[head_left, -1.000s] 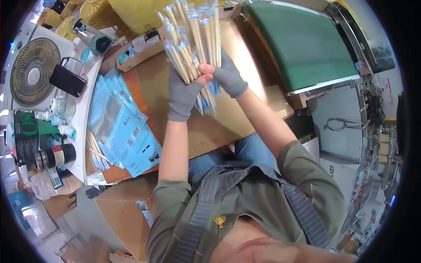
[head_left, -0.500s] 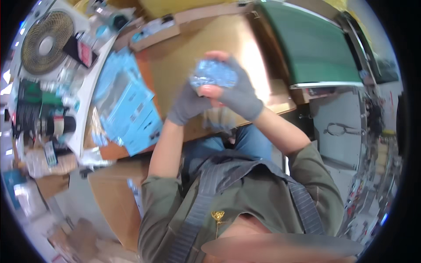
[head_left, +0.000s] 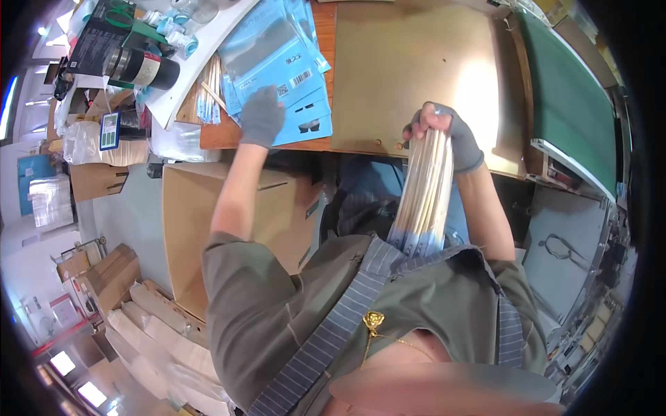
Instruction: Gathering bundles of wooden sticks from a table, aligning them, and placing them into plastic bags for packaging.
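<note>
Grey-gloved, the right hand (head_left: 444, 132) now held the sticks (head_left: 427, 184) alone, closed round one end; they hung past the edge of the worktop (head_left: 416, 62). The left hand (head_left: 262, 118) had let go and crossed to the blue packs (head_left: 298, 66), arm stretched out, fingers bent; I couldn't tell if they gripped one.

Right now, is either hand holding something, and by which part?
The right hand grips a bundle of sticks by its upper end; whether the left hand holds anything cannot be told.

packets (head_left: 313, 105) look like glossy plastic; sticks (head_left: 427, 177), smooth wood; gloves (head_left: 262, 123), matt cloth; carton (head_left: 184, 236), matt cardboard.
</note>
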`<action>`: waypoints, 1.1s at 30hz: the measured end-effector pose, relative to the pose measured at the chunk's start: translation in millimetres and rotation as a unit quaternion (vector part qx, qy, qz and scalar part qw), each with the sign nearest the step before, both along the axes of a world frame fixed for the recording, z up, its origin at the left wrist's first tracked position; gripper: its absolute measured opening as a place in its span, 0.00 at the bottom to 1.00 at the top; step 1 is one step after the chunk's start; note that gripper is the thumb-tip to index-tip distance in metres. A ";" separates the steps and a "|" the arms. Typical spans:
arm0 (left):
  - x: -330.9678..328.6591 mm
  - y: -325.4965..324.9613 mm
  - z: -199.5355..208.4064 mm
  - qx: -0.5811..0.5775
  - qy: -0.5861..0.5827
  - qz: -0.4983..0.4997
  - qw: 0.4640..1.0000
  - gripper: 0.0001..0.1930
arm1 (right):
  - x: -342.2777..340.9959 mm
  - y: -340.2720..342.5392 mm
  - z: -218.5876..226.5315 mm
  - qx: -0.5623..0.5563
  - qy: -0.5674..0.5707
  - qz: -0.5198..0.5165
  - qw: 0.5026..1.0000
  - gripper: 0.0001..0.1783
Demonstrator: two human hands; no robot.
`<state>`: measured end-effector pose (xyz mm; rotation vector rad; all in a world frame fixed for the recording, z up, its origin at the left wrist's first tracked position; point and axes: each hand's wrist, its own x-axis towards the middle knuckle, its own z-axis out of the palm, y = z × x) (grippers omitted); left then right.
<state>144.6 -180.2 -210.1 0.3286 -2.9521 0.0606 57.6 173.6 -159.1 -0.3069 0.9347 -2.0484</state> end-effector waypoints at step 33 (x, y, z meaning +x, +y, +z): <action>-53.8 156.3 -10.3 0.312 0.097 -0.076 0.942 0.13 | 11.7 -29.6 -9.7 0.136 0.023 0.067 0.988 0.38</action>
